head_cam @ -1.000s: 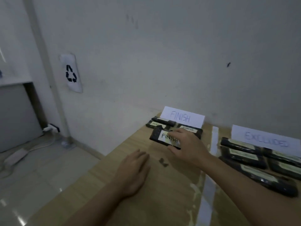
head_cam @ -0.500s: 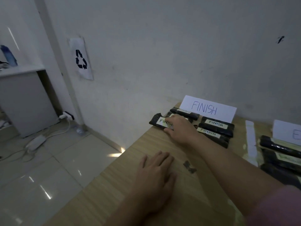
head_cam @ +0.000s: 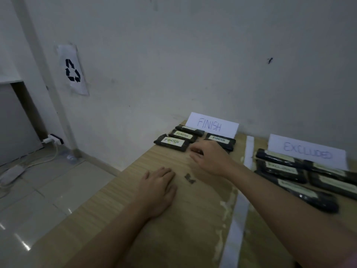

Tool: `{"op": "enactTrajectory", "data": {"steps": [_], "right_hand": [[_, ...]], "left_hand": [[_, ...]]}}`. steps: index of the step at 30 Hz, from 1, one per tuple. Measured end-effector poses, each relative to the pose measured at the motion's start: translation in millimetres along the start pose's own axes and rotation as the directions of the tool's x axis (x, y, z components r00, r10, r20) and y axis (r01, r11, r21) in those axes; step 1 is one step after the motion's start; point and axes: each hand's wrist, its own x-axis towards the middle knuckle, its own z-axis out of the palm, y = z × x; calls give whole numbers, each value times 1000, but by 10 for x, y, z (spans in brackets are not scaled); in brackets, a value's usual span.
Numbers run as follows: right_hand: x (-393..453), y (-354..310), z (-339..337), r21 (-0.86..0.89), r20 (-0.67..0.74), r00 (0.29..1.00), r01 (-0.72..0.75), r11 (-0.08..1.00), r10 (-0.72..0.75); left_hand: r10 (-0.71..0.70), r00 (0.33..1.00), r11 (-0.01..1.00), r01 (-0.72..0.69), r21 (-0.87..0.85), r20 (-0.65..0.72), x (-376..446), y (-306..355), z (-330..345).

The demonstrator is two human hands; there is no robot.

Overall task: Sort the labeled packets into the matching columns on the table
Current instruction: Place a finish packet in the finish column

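Several black packets with FINISH labels lie below the white FINISH card (head_cam: 212, 125) at the table's far left; the nearest one (head_cam: 172, 142) sits at the table's left edge. My right hand (head_cam: 209, 157) hovers just right of it, fingers loosely curled, holding nothing and covering part of a packet (head_cam: 220, 141). My left hand (head_cam: 157, 187) rests flat on the wooden table (head_cam: 135, 219). Several black packets (head_cam: 282, 168) lie under the EXCLUDED card (head_cam: 307, 151) on the right.
A white tape strip (head_cam: 239, 206) divides the two columns. A small dark scrap (head_cam: 189, 178) lies between my hands. The wall stands right behind the cards. The table's left edge drops to a tiled floor with a power strip (head_cam: 55, 140) and cables.
My right hand has let go of the FINISH packet, which now lies at the column's front left, and has drawn back to the right. My left hand stays flat.
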Motion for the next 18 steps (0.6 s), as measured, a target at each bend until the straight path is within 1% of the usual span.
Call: {"op": "enactTrajectory", "data": {"steps": [4, 7, 9, 12, 15, 18], "right_hand": [[-470, 17, -293, 10, -17, 1000, 12, 1000, -12], [-804, 22, -532, -12, -37, 999, 21, 1000, -22], [-1040, 36, -699, -31, -58, 998, 12, 999, -14], [-1449, 69, -976, -48, -96, 995, -23, 999, 18], [-1916, 112, -1276, -67, -151, 987, -60, 996, 50], [-2407, 228, -1569, -101, -214, 971, -133, 986, 109]], "left_hand": [[93, 993, 996, -93, 1, -77, -69, 219, -52], [138, 983, 985, -150, -91, -125, -159, 608, -110], [191, 973, 971, -206, -118, -126, -206, 898, -143], [328, 938, 932, -341, -126, -112, -262, 1327, -176], [433, 894, 887, -445, -126, -114, -339, 1780, -210], [546, 830, 827, -556, -89, -109, -418, 2206, -192]]}}
